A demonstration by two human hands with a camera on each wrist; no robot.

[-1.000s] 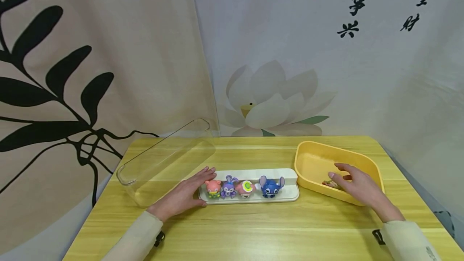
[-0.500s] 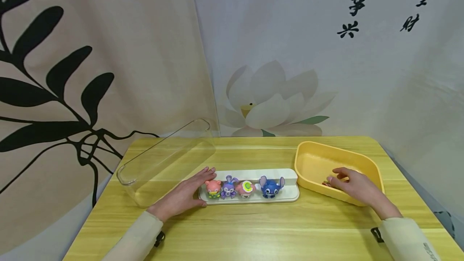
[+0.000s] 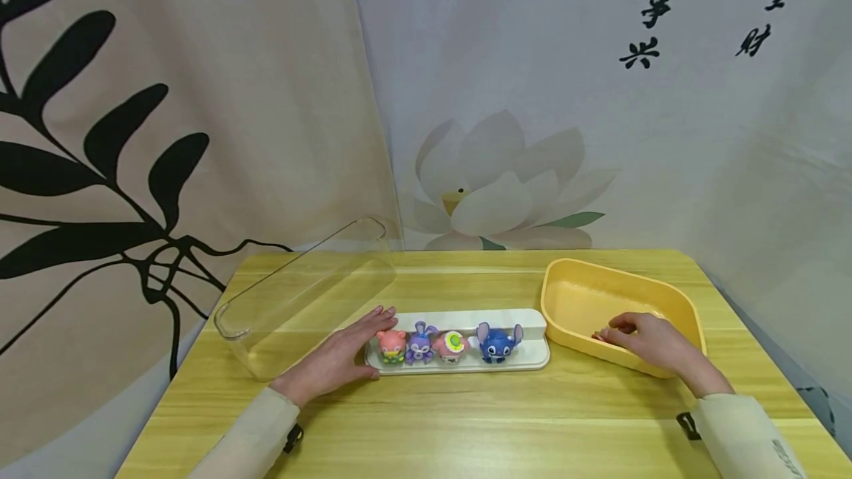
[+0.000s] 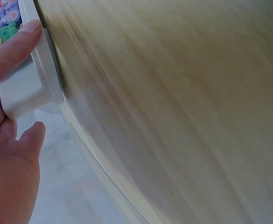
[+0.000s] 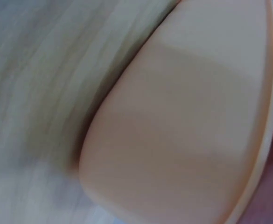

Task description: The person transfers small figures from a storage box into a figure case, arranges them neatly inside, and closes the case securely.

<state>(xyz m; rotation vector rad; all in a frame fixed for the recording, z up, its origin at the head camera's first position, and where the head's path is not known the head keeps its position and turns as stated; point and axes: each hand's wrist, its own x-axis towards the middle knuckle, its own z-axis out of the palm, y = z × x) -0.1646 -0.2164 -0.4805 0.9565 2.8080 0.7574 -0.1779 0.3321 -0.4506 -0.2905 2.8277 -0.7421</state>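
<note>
A white stepped display base [image 3: 529,362] lies on the table, and my left hand [image 3: 336,361] grips its left end, thumb at the front edge. Several toy figurines stand in a row on it: a pink one [image 3: 391,346], a purple long-eared one [image 3: 419,344], a pink one with a yellow-green swirl [image 3: 451,346] and a blue big-eared one [image 3: 495,344]. Inside a yellow plastic basin [image 3: 685,309] at the right, my right hand [image 3: 655,346] pinches a small reddish thing [image 3: 601,335], mostly hidden by the fingers. The right wrist view shows only the basin's outer wall [image 5: 173,130] and part of the hand.
A clear plastic cover [image 3: 306,301] leans at the back left, behind my left forearm. The wooden table [image 3: 466,420] ends at a rounded back edge against a printed cloth. The basin's corner comes right up to the base's right end.
My right hand has lowered into the basin, its fingers closing together over the small reddish thing, which shows less now. The left hand and the figurines have stayed where they were.
</note>
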